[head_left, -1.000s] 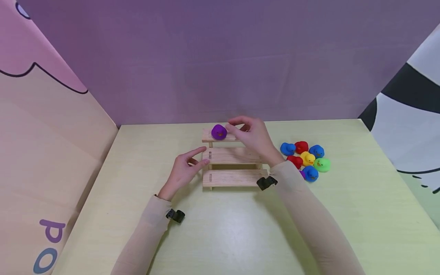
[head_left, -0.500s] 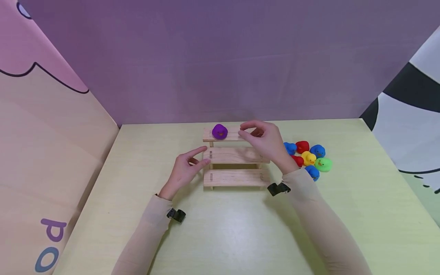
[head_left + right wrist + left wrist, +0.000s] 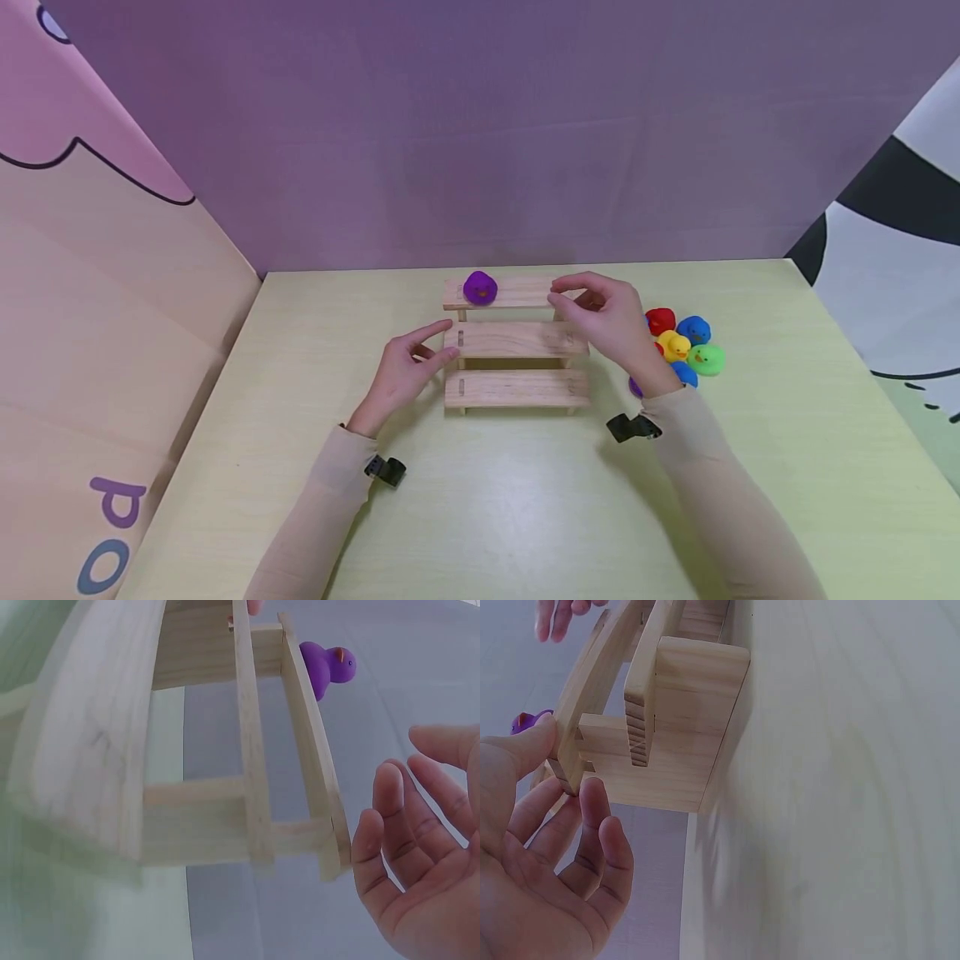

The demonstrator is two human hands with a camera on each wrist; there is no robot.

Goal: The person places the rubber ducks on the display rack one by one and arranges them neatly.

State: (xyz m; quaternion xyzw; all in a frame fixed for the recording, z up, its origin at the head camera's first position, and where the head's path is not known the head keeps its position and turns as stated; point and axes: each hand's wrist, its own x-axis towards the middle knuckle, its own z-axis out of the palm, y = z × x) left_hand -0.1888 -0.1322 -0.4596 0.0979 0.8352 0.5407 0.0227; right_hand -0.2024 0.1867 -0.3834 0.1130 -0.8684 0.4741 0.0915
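A three-step wooden stand (image 3: 516, 339) sits on the table, with a purple rubber duck (image 3: 480, 288) upright near the left end of its top step. My left hand (image 3: 401, 367) pinches the left end of the middle step; in the left wrist view the thumb (image 3: 536, 742) lies on one face and fingers curl behind the plank. My right hand (image 3: 607, 321) is beside the top step's right end, fingers loosely bent and holding nothing. From the right wrist, the duck (image 3: 322, 671) shows on the top plank, apart from that hand.
Right of the stand, partly behind my right wrist, is a cluster of rubber ducks: red (image 3: 661, 321), blue (image 3: 694, 330), yellow (image 3: 673, 346), green (image 3: 706, 359) and others. A purple backdrop (image 3: 480, 133) rises at the table's (image 3: 480, 500) far edge.
My right hand has moved away from the purple duck, rightward along the top step. The left hand and the duck stay where they were.
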